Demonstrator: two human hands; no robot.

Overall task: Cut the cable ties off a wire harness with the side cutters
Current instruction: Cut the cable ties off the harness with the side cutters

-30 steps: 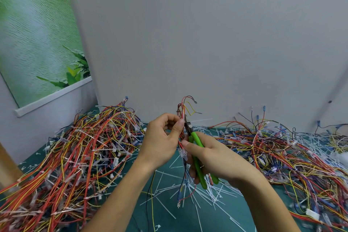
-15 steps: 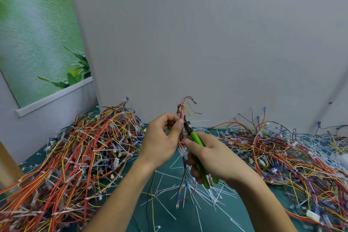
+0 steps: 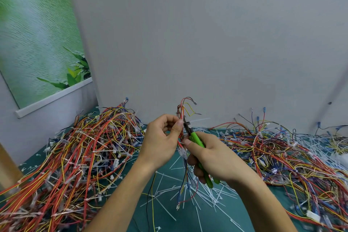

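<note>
- I am pinching the wire harness in my left hand, upright between both hands.
- My right hand is gripping the side cutters, tips at the bundle.
- Risk, as I judge it: blades crowding the wires, nicking one.

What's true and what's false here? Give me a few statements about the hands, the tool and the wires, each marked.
1. The right hand grips green-handled side cutters. True.
2. The left hand lies flat on the mat. False: it pinches the wire harness, held up above the mat.
3. The cutters' tip points down at the mat. False: it points up, at the harness by the left thumb.
4. Loose white cable ties lie on the mat below the hands. True.
</note>
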